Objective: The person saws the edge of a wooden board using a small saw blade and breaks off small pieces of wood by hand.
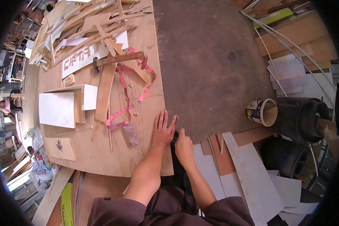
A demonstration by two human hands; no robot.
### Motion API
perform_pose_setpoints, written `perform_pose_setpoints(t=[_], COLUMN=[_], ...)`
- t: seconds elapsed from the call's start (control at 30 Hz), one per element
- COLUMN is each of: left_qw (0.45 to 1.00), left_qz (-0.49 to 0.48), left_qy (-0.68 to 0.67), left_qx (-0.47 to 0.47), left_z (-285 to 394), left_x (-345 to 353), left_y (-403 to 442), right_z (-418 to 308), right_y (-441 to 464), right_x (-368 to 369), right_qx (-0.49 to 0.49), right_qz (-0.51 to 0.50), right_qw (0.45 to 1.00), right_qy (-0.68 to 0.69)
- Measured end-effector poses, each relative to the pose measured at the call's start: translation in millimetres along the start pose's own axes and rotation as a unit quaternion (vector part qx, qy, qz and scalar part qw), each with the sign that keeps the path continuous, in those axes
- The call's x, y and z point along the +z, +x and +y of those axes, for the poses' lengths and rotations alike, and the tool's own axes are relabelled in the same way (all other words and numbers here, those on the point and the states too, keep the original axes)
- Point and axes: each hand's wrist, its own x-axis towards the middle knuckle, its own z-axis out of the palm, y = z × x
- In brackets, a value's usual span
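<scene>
My left hand (164, 130) lies on the right edge of the large plywood board (139, 158), fingers stretched forward and thumb out to the side. Just beside it, past the board's edge, my right hand (185, 147) is closed in a fist with the thumb up. A small dark shape shows between the two hands, but what the right hand grips is hidden. Farther up the board lie a pink tape measure (119, 123) in loose loops and a hammer (120, 59) with a wooden handle. A greyish block (130, 135) rests near my left forearm.
Wood offcuts (86, 26) are heaped at the board's far end. A white open box (57, 109) stands at left. On the floor at right are a paint bucket (269, 112), a black drum (297, 116) and white panels (252, 169).
</scene>
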Motion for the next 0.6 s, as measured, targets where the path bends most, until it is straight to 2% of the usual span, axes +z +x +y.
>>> perform_pose_setpoints(t=[0.07,0.17,0.27,0.37,0.5,0.57,0.6], left_qw=[1.0,1.0,1.0,0.999,1.0,1.0,1.0], left_qz=[0.012,0.005,-0.005,-0.028,-0.003,0.013,0.004], left_qy=[-0.001,0.01,0.0,0.008,0.022,0.012,0.014], left_qx=[0.005,0.002,-0.01,-0.018,0.0,0.004,-0.003], left_z=[-1,-4,0,4,-5,-2,-1], left_x=[6,4,-1,-5,6,6,2], left_y=[-1,2,2,-6,-4,-2,-1], right_z=[1,3,8,12,-3,10,12], right_y=[33,19,-26,-12,40,12,-8], right_x=[9,3,-11,0,13,10,5], right_qx=[-0.015,-0.029,0.036,0.0,-0.011,-0.01,0.005], right_qz=[0.012,0.026,0.004,0.011,0.039,0.037,0.023], right_qw=[1.0,0.999,0.999,1.0,0.999,0.999,1.0], right_qy=[-0.008,-0.013,0.031,0.012,-0.008,-0.036,0.002])
